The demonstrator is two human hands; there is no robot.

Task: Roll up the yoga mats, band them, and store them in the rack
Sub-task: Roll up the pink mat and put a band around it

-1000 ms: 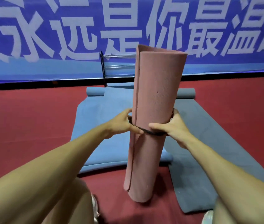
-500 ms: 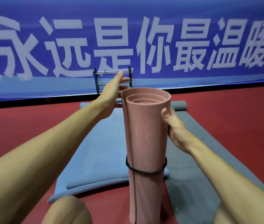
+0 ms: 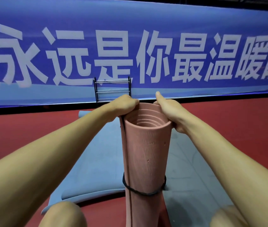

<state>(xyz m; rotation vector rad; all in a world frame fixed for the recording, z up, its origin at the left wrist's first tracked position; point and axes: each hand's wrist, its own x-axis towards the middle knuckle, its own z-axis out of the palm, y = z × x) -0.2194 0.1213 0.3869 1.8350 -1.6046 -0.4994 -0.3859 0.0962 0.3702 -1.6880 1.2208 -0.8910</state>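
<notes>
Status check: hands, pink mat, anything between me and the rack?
Left hand and right hand grip pink mat at top rim. Mat upright, one band low on it. Blue mat lies flat before rack.

1 view is given, taken by a wide-angle camera worn on the head and aimed forward and down along both forearms. The left hand (image 3: 124, 104) and right hand (image 3: 168, 111) are seen close up at mid-frame, gripping the rim of the upright pink mat roll (image 3: 146, 153). Beyond the fingers (image 3: 133, 102) the rack (image 3: 112, 91) and blue banner (image 3: 179, 18) are faced squarely, far off; below the fingers, 2 knees (image 3: 64, 215) are cut by the bottom edge.
</notes>
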